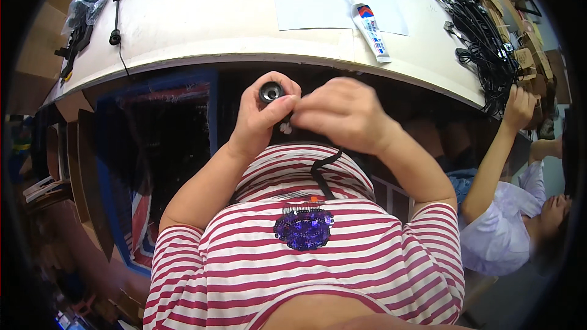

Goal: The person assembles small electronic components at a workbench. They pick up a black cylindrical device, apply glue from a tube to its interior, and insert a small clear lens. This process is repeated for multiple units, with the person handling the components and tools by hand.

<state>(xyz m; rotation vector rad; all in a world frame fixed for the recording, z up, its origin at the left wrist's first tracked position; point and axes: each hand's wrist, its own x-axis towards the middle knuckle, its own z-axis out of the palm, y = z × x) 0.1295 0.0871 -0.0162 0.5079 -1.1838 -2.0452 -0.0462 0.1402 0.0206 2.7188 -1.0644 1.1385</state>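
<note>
The left hand (pixel 260 116) is closed around a small black cylinder (pixel 270 92), held just below the table edge (pixel 244 58) and above the striped shirt (pixel 306 256). The right hand (pixel 342 113) is curled beside it, fingertips pinching at the cylinder's side — what they grip is hidden. A black strap (pixel 323 174) hangs down from under the hands. On the table lie a white tube (pixel 372 32) and a heap of black cables (pixel 483 36) — a neighbour's hand (pixel 520 107) reaches into those.

The table edge (pixel 244 60) is lying just beyond both hands, a glue tube (pixel 372 30) and cable heap (pixel 486 36) are crowding its right side, while bare tabletop is staying open ahead-left.
</note>
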